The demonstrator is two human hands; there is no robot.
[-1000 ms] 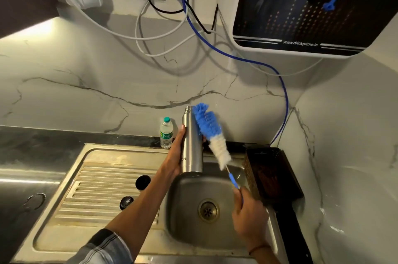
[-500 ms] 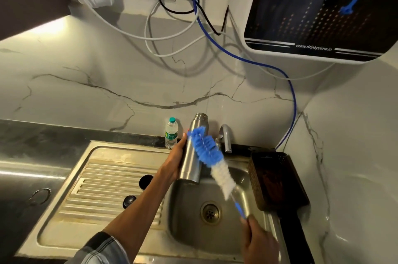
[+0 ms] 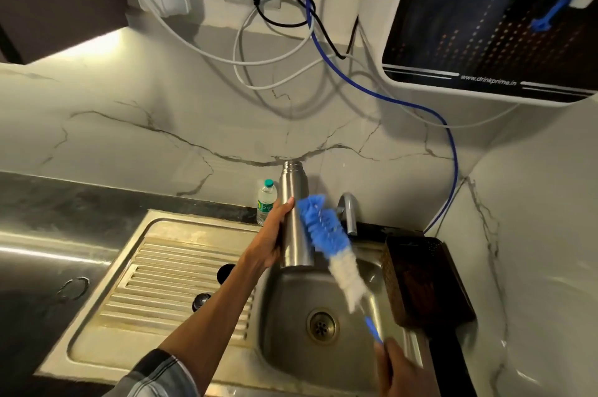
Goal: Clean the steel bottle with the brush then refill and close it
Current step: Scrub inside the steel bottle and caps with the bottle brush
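Bottle brushing above sink basin (image 3: 291, 325).
Left hand (image 3: 270, 241) grips upright steel bottle (image 3: 295, 218); right hand (image 3: 399, 370) holds brush (image 3: 330, 244), blue bristles against bottle's side.

From my remote view I see two bare hands and forearms. The left hand (image 3: 271, 239) shows slim fingers (image 3: 286, 204) with no ring or glove on them that I can make out, and no watch at the wrist behind them. Far back from those fingers, past a long bare forearm, sits a pushed-up sleeve (image 3: 158, 375) in a checked weave of dark grey and pale stripes, its edge bunched in soft folds. The right hand (image 3: 399, 370) is blurred and cut by the frame edge; I cannot tell what is worn behind its fingers.
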